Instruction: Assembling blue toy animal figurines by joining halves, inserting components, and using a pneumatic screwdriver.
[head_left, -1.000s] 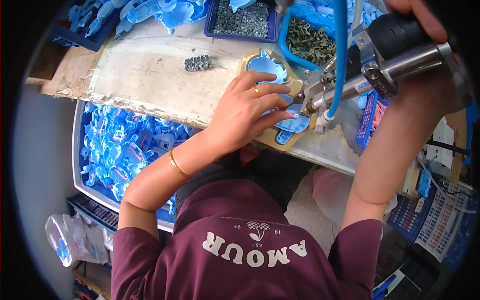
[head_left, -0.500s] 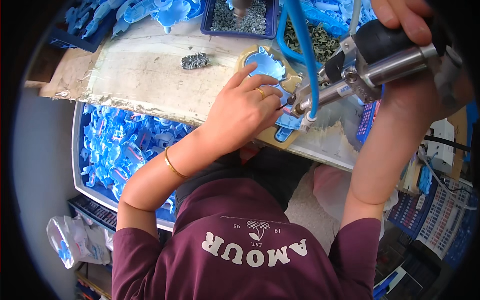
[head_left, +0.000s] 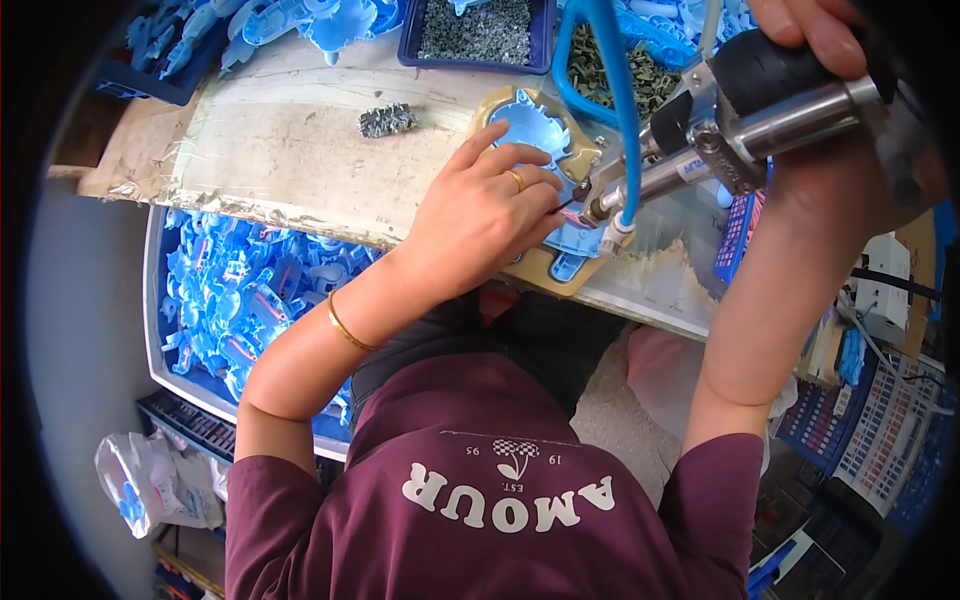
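Note:
My left hand (head_left: pixel 490 205) reaches over a light blue plastic shell (head_left: pixel 530 130) lying in a tan fixture (head_left: pixel 567 289). Its outer fingers spread above the shell. Index finger and thumb are close together at the thin dark bit of a power screwdriver (head_left: pixel 745 145); whatever they pinch is hidden. My right hand (head_left: pixel 815 40) is wrapped over the screwdriver's black body, with part of the hand cut off by the dark rim. The tool is tilted, its steel nose pointing down left to the shell. A blue air hose (head_left: pixel 622 110) joins it near the nose.
A clump of small metal screws (head_left: pixel 388 120) lies on the worn bench (head_left: pixel 290 150). Behind stand a screw tray (head_left: pixel 403 55) and a blue basket (head_left: pixel 562 75) of dull metal pieces. More blue shells (head_left: pixel 255 290) fill a bin at left below the bench.
The screwdriver and my right hand have shifted slightly. My left hand stays nearly in place. A blurred brownish shape over the screw tray is gone from view.

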